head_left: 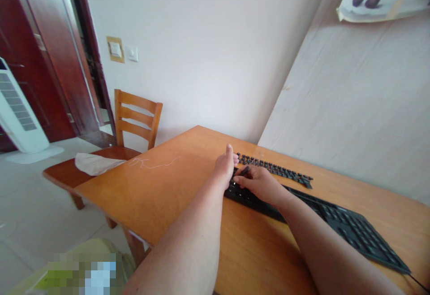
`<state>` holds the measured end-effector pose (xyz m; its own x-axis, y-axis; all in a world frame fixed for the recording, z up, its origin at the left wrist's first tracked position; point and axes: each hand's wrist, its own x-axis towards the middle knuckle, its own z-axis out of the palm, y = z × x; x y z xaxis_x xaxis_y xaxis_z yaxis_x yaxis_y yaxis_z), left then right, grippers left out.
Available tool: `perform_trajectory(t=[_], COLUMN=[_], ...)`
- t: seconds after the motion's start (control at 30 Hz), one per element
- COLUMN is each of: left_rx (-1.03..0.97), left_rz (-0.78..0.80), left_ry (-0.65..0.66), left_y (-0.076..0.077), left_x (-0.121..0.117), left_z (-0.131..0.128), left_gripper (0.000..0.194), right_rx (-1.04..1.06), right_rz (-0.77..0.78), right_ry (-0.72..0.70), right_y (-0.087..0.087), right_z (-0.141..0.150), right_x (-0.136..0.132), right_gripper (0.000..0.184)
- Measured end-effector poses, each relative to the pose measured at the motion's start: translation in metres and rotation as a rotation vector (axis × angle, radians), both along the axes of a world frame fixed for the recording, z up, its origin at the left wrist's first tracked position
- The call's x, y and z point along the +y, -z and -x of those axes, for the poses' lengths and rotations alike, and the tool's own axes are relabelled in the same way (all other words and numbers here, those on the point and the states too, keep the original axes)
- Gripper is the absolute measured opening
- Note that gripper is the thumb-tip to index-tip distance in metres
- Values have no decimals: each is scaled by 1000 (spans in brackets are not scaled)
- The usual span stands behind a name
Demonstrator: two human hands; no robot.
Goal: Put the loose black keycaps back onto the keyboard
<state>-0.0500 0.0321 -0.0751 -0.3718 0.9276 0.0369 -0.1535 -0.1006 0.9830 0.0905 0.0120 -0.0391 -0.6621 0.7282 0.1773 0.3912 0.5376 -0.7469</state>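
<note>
Grip of the right hand (260, 183) pinches a small dark piece (246, 170) over the keyboard (361, 232), which slants rightward; left hand (225, 166), hold unclear, sits nearer its left end.

Wooden chair (137, 122) w/ white cloth (96, 164) on seat, nr table (188, 169).

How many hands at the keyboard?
2. Left hand at the left end of the keyboard; right hand over it, just right of the left, dark piece in its fingers. No others visible.
</note>
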Motion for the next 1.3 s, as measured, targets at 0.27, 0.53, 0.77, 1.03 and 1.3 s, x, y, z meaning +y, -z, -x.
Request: perform_trajectory(t=[0.27, 0.53, 0.77, 1.03, 1.3], left_rx=[5, 18, 14, 22, 36], left_rz=[11, 16, 3, -14, -10], left_ry=[-7, -15, -11, -11, -15], left_y=[-4, -2, 0, -1, -4], left_x=[-3, -1, 0, -4, -7], left_z=[-1, 0, 0, -1, -1], left_gripper=[82, 81, 79, 75, 70], right_rx=[19, 99, 237, 345, 524], right_rz=[-62, 26, 163, 301, 436], right_ry=[64, 118, 158, 213, 303], right_y=[6, 18, 15, 13, 11], right_z=[1, 4, 3, -1, -4], right_x=[2, 3, 2, 4, 10], right_gripper=[21, 27, 35, 39, 35])
